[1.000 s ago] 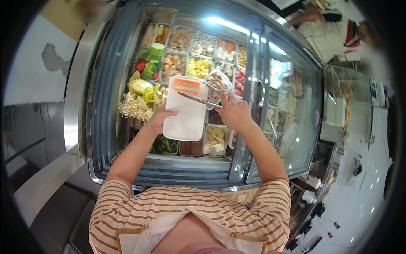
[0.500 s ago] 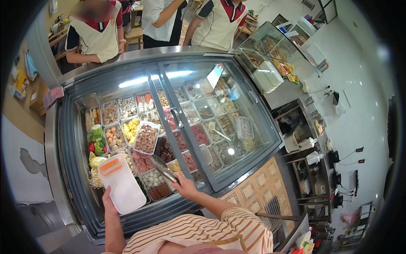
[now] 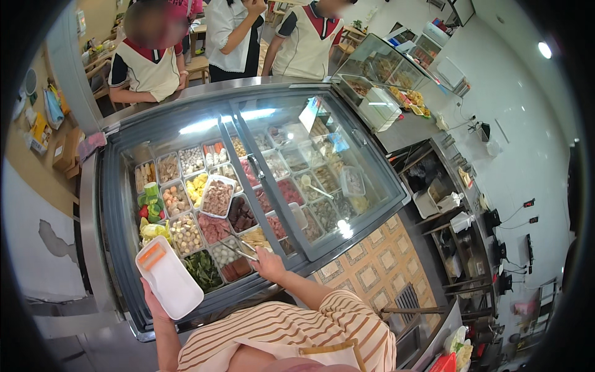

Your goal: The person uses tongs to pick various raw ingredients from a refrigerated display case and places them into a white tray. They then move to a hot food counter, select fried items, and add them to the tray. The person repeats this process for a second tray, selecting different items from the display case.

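Observation:
My left hand (image 3: 153,302) grips the edge of a white plastic tray (image 3: 176,288), tilted over the freezer's near left corner. Orange sticks (image 3: 150,255) lie at the tray's far end. My right hand (image 3: 269,263) is closed around metal tongs (image 3: 239,250), whose arms are spread with nothing visible between them. Their tips hover over or touch the tub of white balls (image 3: 224,253); I cannot tell which. Dark brown blocks (image 3: 235,270) lie just nearer to me, and pink meat slices (image 3: 214,227) just beyond. Leafy greens (image 3: 202,271) fill a tub beside the tray.
The display freezer (image 3: 297,255) has sliding glass, with its left side uncovered. A tub of meat pieces (image 3: 218,196) sits raised on other tubs. A ladle (image 3: 316,187) lies under the glass. Several people stand behind the far edge, one (image 3: 149,74) leaning on it. Shelving (image 3: 455,248) stands right.
The tongs have spread apart and turned over the white balls. The tray has shifted slightly toward me, uncovering the greens and a tub of round pieces. The whole view has shifted a little.

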Motion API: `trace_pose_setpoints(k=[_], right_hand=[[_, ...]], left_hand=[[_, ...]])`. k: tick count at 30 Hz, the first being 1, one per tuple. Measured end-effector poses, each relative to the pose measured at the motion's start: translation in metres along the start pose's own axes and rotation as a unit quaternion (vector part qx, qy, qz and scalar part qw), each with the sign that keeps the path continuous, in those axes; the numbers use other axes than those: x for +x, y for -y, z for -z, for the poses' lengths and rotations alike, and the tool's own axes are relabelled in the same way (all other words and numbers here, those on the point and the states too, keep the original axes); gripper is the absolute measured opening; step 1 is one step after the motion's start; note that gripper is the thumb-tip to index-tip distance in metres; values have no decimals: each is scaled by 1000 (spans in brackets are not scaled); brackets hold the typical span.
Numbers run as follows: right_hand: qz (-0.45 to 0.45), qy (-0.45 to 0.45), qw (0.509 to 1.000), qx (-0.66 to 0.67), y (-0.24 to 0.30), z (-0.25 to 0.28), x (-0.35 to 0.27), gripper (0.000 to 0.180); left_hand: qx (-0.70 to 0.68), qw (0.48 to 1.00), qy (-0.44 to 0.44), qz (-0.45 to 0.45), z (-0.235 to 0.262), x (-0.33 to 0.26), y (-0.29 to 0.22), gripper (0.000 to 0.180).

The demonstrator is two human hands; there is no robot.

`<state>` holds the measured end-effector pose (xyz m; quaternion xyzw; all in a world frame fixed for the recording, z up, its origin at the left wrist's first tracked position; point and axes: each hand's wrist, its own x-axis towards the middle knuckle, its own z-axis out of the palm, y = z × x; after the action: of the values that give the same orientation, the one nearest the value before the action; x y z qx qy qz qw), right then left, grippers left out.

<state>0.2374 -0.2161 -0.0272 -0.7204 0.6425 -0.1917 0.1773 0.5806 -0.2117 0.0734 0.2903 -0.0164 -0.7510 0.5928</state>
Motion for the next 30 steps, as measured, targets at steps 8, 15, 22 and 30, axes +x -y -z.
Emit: trace_pose_setpoints(k=[8, 15, 22, 30], right_hand=[[-23, -14, 998, -61, -4, -10, -11, 48], [62, 46, 993, -95, 18, -10, 12, 49], [159, 213, 954, -141, 66, -62, 123, 46], [183, 294, 925, -158, 114, -136, 164, 44]], left_hand=[[-8, 998, -24, -54, 60, -47, -43, 59], [-26, 993, -102, -45, 98, -87, -66, 71], [-99, 981, -149, -72, 102, -74, -48, 71], [-116, 970, -198, -82, 106, -55, -45, 71]])
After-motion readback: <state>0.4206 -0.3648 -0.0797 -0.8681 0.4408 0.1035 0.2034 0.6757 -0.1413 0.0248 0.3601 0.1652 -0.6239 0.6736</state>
